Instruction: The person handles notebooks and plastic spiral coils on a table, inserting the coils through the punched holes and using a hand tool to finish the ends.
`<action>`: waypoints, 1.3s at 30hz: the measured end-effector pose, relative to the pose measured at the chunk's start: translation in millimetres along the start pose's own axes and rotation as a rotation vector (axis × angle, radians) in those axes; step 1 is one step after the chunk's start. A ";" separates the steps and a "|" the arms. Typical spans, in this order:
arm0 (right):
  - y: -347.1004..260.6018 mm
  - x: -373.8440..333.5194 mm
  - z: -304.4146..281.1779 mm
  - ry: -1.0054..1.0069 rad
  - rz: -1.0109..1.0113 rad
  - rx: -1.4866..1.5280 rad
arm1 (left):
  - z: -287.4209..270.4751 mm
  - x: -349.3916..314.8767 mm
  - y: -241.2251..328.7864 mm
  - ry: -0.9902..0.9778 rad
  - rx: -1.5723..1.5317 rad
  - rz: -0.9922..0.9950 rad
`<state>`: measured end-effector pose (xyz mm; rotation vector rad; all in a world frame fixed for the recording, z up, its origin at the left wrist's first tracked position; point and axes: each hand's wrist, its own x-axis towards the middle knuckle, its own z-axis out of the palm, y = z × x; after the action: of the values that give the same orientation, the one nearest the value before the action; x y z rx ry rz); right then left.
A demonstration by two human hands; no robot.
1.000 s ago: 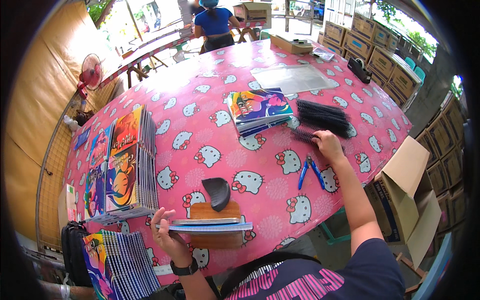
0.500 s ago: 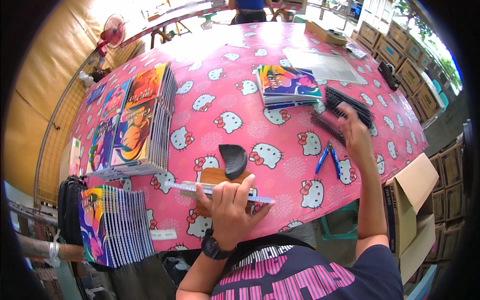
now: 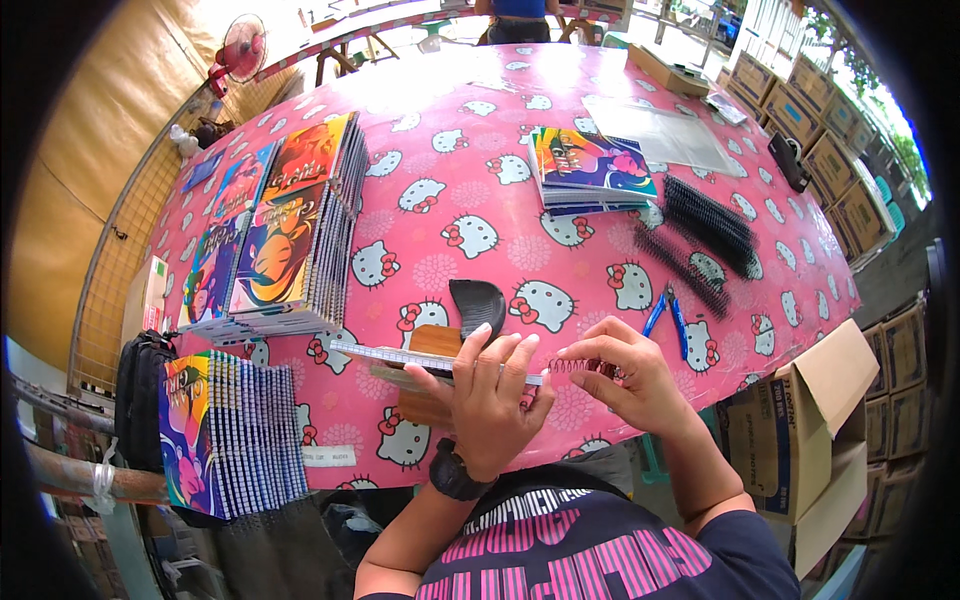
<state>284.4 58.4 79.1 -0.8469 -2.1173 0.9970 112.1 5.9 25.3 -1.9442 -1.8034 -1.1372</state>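
Observation:
My left hand (image 3: 492,405) grips a notebook (image 3: 400,356) that stands on edge, its row of punched holes facing up, against a small wooden block (image 3: 432,340). Between the thumb and fingers of my right hand (image 3: 625,375) is a dark spiral binding coil (image 3: 570,367), its end at the notebook's right corner. Whether the coil has entered the holes is too small to tell. A curved black piece (image 3: 478,308) rests just beyond the block. Blue-handled pliers (image 3: 668,322) lie to the right of my right hand.
Stacked bound notebooks (image 3: 285,250) stand at the left, with another row (image 3: 235,435) at the near left edge. More notebooks (image 3: 590,165) and a pile of black coils (image 3: 705,230) lie at the far right. An open carton (image 3: 790,430) stands beside the table's right edge.
My right hand has come back from the coil pile to the notebook's right end, now with a coil in it. My left hand still holds the notebook.

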 end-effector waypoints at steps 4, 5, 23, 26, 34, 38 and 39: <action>5.7 3.6 5.0 -0.049 -0.108 -0.026 | -4.8 2.1 -0.3 -0.038 -0.028 0.024; 7.6 4.4 4.0 -0.080 -0.139 -0.038 | -5.0 1.4 -0.3 -0.040 -0.029 0.028; 1.6 19.7 -2.8 -0.317 -0.020 0.079 | -40.8 12.2 -19.1 -0.287 -0.274 0.250; 13.8 47.9 -1.6 -0.545 0.159 0.257 | -46.3 17.1 -24.1 -0.328 -0.182 0.213; 87.6 129.8 75.6 -0.584 -0.289 -0.486 | -42.4 15.3 -31.8 -0.348 -0.173 0.207; 88.4 132.6 72.3 -0.634 -0.191 -0.565 | -43.5 23.6 -22.1 -0.131 -0.310 0.112; 93.6 129.8 72.2 -0.606 -0.160 -0.529 | -40.8 19.6 -27.7 -0.159 -0.283 0.165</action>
<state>179.1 175.4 1.3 -0.6384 -2.9974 0.6603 70.1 -1.1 56.9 -2.3560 -1.5877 -1.2706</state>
